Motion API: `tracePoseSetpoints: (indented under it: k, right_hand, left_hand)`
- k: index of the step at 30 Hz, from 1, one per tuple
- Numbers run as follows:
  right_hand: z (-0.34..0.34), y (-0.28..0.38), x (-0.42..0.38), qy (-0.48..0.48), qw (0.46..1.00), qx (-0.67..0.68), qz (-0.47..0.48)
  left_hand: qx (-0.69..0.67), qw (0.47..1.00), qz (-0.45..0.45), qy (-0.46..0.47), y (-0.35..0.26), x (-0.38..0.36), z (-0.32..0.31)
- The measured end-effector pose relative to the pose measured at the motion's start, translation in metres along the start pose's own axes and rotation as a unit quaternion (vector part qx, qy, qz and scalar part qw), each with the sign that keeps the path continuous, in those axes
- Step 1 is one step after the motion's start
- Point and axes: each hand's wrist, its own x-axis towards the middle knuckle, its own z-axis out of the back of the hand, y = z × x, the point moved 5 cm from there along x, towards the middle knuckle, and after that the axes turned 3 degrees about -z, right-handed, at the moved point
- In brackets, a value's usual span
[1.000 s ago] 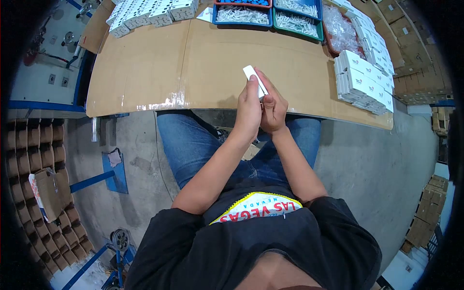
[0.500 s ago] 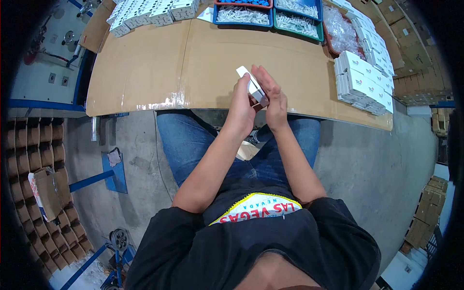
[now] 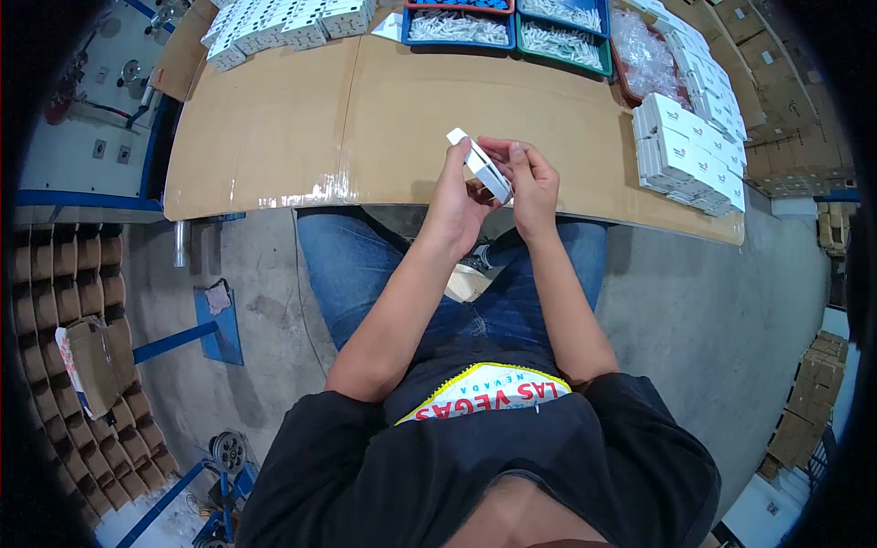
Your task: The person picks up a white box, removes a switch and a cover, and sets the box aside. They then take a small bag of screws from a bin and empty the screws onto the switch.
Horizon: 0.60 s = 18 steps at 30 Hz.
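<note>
A small white box [image 3: 488, 173] is tilted just above the near edge of the cardboard-covered table. My left hand [image 3: 454, 201] grips it from the left, thumb along its upper side. At its upper end a white flap [image 3: 456, 136] sticks out, and a dark line runs along its side. My right hand [image 3: 536, 194] is at the box's right side, fingers bent in and thumb raised; its fingertips seem to touch the box, though the contact is partly hidden.
Stacks of white boxes stand at back left [image 3: 288, 26] and right [image 3: 685, 155]. At the back, a blue tray [image 3: 459, 48] and a green tray [image 3: 562, 64] hold small white pieces. A reddish bin [image 3: 630, 96] contains clear plastic bags. Cardboard [image 3: 265, 137] covers the table.
My right hand's fingers, stretched along the box before, are now bent in, and that hand has shifted slightly right. The box has turned a little, showing more of its side, still in my left hand.
</note>
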Motion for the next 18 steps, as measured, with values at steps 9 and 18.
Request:
tracePoseSetpoints:
  k: [9,18]
  right_hand:
    - [0.005,-0.004,0.001,-0.018,0.999,0.003,-0.039]
    - [0.013,-0.014,0.005,-0.019,0.999,-0.019,-0.03]
  left_hand:
    - [0.017,0.999,-0.006,0.035,0.001,0.006,0.003]
    - [0.011,1.0,0.01,0.014,0.001,0.003,0.003]
